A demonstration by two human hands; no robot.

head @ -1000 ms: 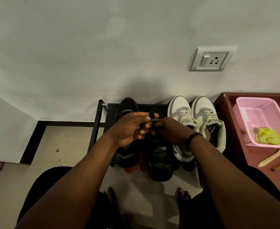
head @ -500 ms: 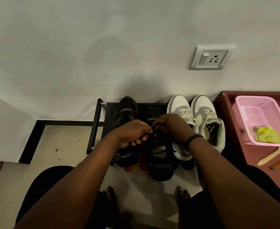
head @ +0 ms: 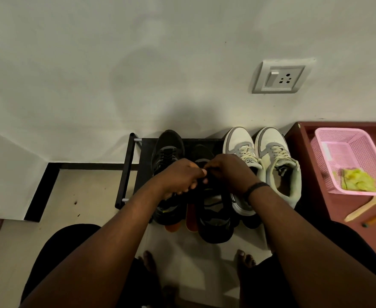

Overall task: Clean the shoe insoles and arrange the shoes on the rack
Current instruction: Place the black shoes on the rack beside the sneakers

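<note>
Two bare feet [head: 244, 261] stand on pale tile. Above them the left hand [head: 180, 176] and right hand [head: 229, 174] meet, fingers curled, pinching the laces of a black mesh sneaker [head: 213, 210] on the low black metal rack [head: 127, 170]. Grey-and-white leather sneakers [head: 278, 165] sit rightward against the wall.

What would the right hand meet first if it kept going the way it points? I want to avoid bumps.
Probably the left hand: the right hand points leftward, fingertips nearly touching it above the black shoe.
</note>
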